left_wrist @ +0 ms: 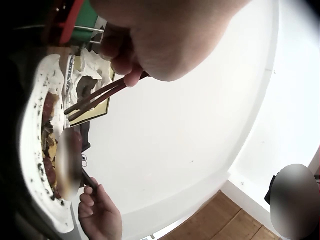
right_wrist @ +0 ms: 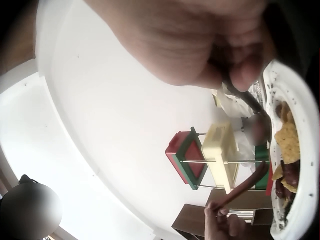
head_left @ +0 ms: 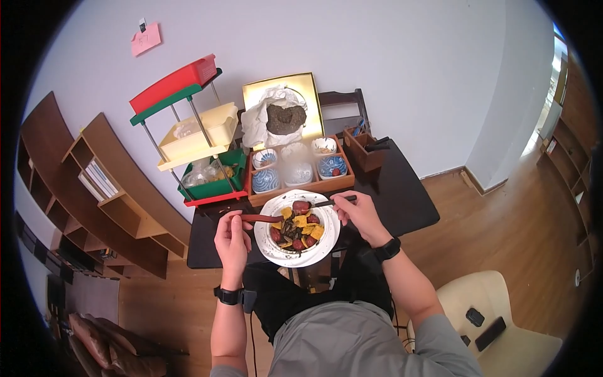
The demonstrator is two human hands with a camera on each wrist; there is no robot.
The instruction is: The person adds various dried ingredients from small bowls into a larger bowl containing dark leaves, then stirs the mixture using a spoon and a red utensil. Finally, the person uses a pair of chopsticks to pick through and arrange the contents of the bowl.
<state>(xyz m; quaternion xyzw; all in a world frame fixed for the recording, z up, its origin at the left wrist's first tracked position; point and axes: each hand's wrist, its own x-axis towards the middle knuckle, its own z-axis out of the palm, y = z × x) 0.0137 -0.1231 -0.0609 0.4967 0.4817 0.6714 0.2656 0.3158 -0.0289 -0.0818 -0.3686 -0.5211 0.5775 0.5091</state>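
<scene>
On a white plate (head_left: 264, 248) sits a white bowl (head_left: 317, 207) of red dates (head_left: 274, 234), yellow pieces (head_left: 317, 232) and dark seed-like bits. My left hand (head_left: 232, 242) grips reddish-brown chopsticks (head_left: 260, 218), their tips reaching over the bowl's left side. In the left wrist view the chopsticks (left_wrist: 95, 102) show as two sticks slightly apart. My right hand (head_left: 361, 217) pinches the handle of a black spoon (head_left: 326, 203). At the spoon's end, over the bowl's far side, is a red date (head_left: 301, 206); in the right wrist view this area is blurred.
Behind the plate stands a wooden tray (head_left: 339, 182) of patterned cups, with a gold box (head_left: 314, 94) holding a dark lump in paper behind it. A tiered rack (head_left: 198, 110) of coloured bins is at left. A wooden holder (head_left: 364, 154) stands at right on the black table (head_left: 408, 195).
</scene>
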